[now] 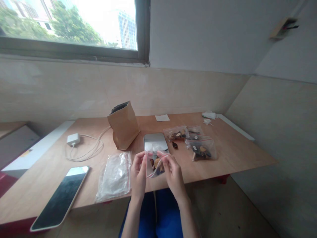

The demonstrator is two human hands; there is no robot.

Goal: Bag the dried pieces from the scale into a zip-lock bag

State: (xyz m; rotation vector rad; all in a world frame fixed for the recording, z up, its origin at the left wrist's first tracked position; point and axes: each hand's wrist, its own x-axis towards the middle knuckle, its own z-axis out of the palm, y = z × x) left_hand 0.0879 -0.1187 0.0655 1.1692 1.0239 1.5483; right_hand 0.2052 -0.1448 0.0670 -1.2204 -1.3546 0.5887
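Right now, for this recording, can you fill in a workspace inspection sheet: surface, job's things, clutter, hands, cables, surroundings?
Surface: light brown wooden table, set in a wall corner.
Job's things: small clear zip bag with brown pieces, held over the table's near edge; flat silver scale behind it; two filled clear zip bags to the right; stack of empty clear zip bags to the left.
Clutter: open brown paper bag, dark-screened tablet overhanging the near edge, white paper slip, white scraps.
Hands: left hand and right hand both pinch the small bag's top.
Cables: white charger with coiled cable.
Surroundings: window, beige walls.
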